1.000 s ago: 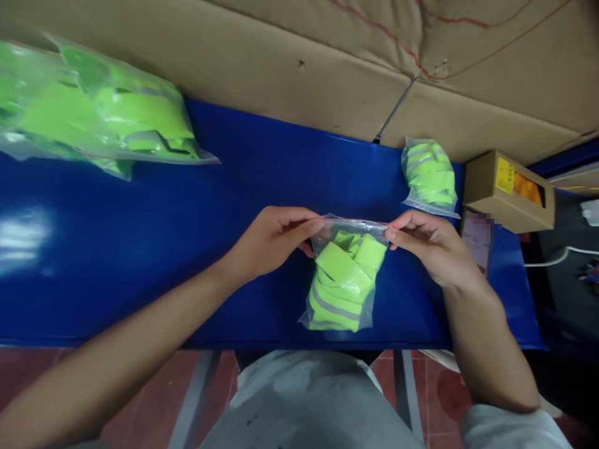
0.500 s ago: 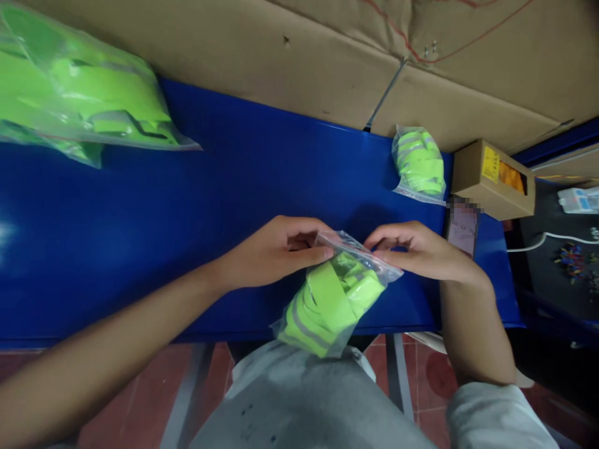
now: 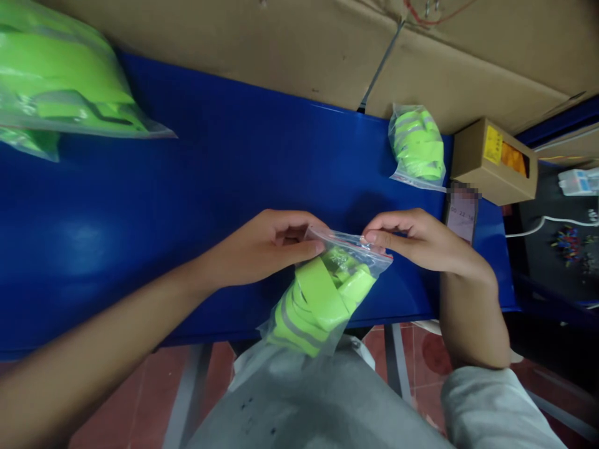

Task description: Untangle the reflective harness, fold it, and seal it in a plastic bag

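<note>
A clear zip bag [image 3: 322, 299] hangs tilted at the table's front edge, above my lap. Folded neon-yellow material with grey reflective strips fills it, probably a safety vest or straps; I cannot tell which. Thumb and fingers of my left hand [image 3: 281, 246] pinch the bag's top left corner. My right hand [image 3: 407, 240] is closed on the zip edge near the right corner, thumb against forefinger. The bag's mouth runs between the two hands; whether the zip is sealed does not show.
Larger bags of neon-yellow material [image 3: 60, 81] lie at the back left of the blue table [image 3: 210, 168]. Back right are a smaller filled zip bag [image 3: 418, 146], a cardboard box [image 3: 491, 162] and a phone [image 3: 461, 215]. A cardboard wall [image 3: 281, 50] borders the far edge.
My right thumb and fingers have shifted left along the zip edge, away from the corner. The view has tipped slightly, so the table's contents sit higher in it.
</note>
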`<state>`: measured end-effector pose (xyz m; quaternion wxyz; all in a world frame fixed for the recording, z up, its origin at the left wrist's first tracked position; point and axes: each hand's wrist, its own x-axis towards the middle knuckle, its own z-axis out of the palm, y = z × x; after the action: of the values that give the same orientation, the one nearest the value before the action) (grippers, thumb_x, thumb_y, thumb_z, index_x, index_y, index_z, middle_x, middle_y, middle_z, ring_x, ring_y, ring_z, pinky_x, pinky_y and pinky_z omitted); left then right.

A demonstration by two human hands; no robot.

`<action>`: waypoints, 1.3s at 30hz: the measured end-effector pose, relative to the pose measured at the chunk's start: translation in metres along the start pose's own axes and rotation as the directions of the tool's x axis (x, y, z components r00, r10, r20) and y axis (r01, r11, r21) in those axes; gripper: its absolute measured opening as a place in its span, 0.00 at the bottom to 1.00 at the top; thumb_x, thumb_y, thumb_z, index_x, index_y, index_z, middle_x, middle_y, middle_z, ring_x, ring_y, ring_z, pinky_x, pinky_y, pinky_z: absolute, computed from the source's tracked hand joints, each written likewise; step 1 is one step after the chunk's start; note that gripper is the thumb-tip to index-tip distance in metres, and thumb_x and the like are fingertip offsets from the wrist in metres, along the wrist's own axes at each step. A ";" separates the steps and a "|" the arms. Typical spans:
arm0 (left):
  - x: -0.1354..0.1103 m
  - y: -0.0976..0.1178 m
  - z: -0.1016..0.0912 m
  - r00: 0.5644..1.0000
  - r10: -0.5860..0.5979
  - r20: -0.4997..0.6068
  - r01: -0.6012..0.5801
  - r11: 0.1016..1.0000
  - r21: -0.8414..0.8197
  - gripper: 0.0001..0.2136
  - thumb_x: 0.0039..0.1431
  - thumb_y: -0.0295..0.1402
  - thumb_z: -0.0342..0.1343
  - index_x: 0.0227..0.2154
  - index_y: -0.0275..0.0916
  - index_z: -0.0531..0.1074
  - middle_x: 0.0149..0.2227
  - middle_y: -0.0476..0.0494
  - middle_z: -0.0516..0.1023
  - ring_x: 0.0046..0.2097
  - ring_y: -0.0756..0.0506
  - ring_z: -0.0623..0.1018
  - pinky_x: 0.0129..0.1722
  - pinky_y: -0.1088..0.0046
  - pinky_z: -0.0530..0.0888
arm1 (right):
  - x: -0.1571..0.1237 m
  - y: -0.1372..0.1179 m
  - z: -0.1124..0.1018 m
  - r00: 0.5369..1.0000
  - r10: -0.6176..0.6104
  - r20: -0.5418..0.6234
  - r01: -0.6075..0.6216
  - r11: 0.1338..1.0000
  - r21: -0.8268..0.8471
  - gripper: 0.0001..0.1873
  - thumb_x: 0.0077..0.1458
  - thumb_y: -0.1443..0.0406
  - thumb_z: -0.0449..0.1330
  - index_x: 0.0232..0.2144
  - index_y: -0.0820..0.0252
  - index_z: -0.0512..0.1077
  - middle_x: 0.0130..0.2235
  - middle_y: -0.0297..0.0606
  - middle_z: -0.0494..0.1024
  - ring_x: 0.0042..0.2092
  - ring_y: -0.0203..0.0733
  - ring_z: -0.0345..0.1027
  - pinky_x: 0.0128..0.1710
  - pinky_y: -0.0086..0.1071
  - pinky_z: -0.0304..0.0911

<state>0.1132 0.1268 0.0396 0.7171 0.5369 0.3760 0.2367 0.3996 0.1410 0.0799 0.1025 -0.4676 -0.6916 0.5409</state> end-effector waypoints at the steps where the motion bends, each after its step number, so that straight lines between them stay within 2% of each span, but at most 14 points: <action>1: 0.000 0.000 0.000 1.000 -0.011 -0.007 0.011 1.000 -0.020 0.12 0.63 0.39 0.67 0.46 0.39 0.82 0.38 0.46 0.84 0.36 0.50 0.80 0.35 0.79 0.74 | 0.000 0.000 0.001 1.000 -0.009 -0.013 0.010 1.000 0.023 0.19 0.67 0.50 0.65 0.37 0.59 0.81 0.32 0.35 0.82 0.34 0.36 0.74 0.34 0.29 0.66; 5: 0.001 0.003 -0.001 0.998 -0.018 -0.063 0.018 1.000 -0.010 0.10 0.61 0.38 0.67 0.40 0.37 0.83 0.33 0.47 0.82 0.32 0.52 0.77 0.32 0.80 0.71 | -0.001 0.000 -0.002 1.000 -0.014 0.002 0.014 0.998 0.060 0.23 0.69 0.46 0.60 0.43 0.58 0.82 0.35 0.37 0.83 0.35 0.37 0.73 0.35 0.30 0.67; 7: 0.001 0.004 -0.001 0.994 -0.005 -0.107 0.006 1.000 0.008 0.08 0.61 0.36 0.67 0.38 0.36 0.82 0.30 0.49 0.79 0.30 0.53 0.74 0.30 0.80 0.69 | -0.002 0.001 -0.005 0.998 0.016 0.067 -0.020 0.998 0.059 0.23 0.66 0.45 0.64 0.43 0.58 0.82 0.36 0.37 0.82 0.36 0.37 0.73 0.35 0.30 0.67; 10: 0.000 0.006 -0.002 0.988 0.004 -0.156 -0.002 1.000 0.018 0.07 0.60 0.35 0.67 0.36 0.36 0.80 0.30 0.50 0.78 0.30 0.54 0.73 0.30 0.81 0.68 | 0.000 0.004 -0.006 0.991 0.080 0.109 -0.092 0.990 0.109 0.21 0.57 0.47 0.72 0.35 0.59 0.80 0.32 0.35 0.81 0.33 0.35 0.71 0.32 0.28 0.65; 12: -0.001 0.007 -0.003 0.987 -0.001 -0.162 0.005 1.000 0.026 0.07 0.60 0.34 0.66 0.36 0.36 0.78 0.30 0.50 0.77 0.31 0.54 0.73 0.30 0.81 0.68 | 0.002 0.005 -0.003 0.994 0.096 0.061 -0.103 0.985 0.140 0.22 0.54 0.48 0.74 0.32 0.60 0.78 0.30 0.33 0.79 0.30 0.34 0.68 0.30 0.28 0.63; 16: -0.002 0.012 -0.004 0.992 -0.007 -0.123 0.014 0.998 0.058 0.05 0.59 0.32 0.64 0.35 0.37 0.76 0.30 0.51 0.75 0.31 0.53 0.73 0.30 0.80 0.69 | 0.004 0.002 0.008 0.997 0.045 -0.060 -0.038 0.993 0.116 0.22 0.55 0.48 0.74 0.30 0.60 0.76 0.30 0.34 0.79 0.31 0.34 0.69 0.30 0.28 0.63; 19: -0.001 0.012 -0.006 0.997 0.010 -0.072 -0.004 0.996 0.091 0.10 0.60 0.35 0.65 0.42 0.38 0.78 0.32 0.50 0.78 0.32 0.51 0.76 0.30 0.79 0.71 | 0.004 -0.001 0.016 0.994 0.006 -0.111 0.003 0.997 0.076 0.22 0.56 0.47 0.73 0.31 0.59 0.76 0.31 0.35 0.79 0.31 0.36 0.70 0.31 0.30 0.64; 21: 0.000 0.010 -0.006 0.998 0.024 -0.052 -0.018 0.994 0.110 0.14 0.61 0.39 0.67 0.46 0.38 0.80 0.35 0.47 0.81 0.34 0.50 0.79 0.32 0.78 0.72 | 0.004 -0.004 0.018 0.992 -0.013 -0.129 0.022 0.998 0.065 0.21 0.57 0.47 0.72 0.33 0.59 0.77 0.31 0.35 0.80 0.31 0.36 0.70 0.31 0.30 0.64; 25: 0.001 0.007 -0.006 0.992 0.067 -0.110 -0.052 0.990 0.133 0.10 0.63 0.40 0.66 0.40 0.37 0.83 0.36 0.45 0.84 0.36 0.49 0.81 0.34 0.78 0.74 | 0.003 -0.006 0.016 0.987 -0.029 -0.159 0.039 0.998 0.057 0.16 0.62 0.50 0.69 0.38 0.57 0.80 0.31 0.33 0.79 0.31 0.35 0.68 0.30 0.30 0.64; 31: -0.001 0.008 -0.007 0.983 0.103 -0.151 -0.072 0.978 0.195 0.08 0.63 0.37 0.66 0.36 0.37 0.82 0.34 0.47 0.84 0.35 0.50 0.81 0.34 0.80 0.73 | 0.004 -0.004 0.014 0.986 0.004 -0.167 0.011 0.996 0.092 0.14 0.60 0.52 0.70 0.36 0.56 0.80 0.29 0.32 0.78 0.29 0.34 0.67 0.29 0.29 0.62; 39: -0.001 0.012 -0.005 0.989 0.066 -0.133 -0.049 0.990 0.129 0.09 0.63 0.37 0.65 0.39 0.38 0.83 0.35 0.46 0.84 0.35 0.49 0.81 0.32 0.78 0.74 | 0.003 -0.004 0.020 0.975 -0.039 -0.217 0.051 0.997 0.051 0.12 0.62 0.54 0.70 0.35 0.55 0.79 0.30 0.32 0.78 0.31 0.35 0.68 0.31 0.31 0.65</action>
<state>0.1088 0.1328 0.0508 0.6474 0.5739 0.4229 0.2696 0.3826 0.1304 0.0739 0.2022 -0.5046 -0.6714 0.5037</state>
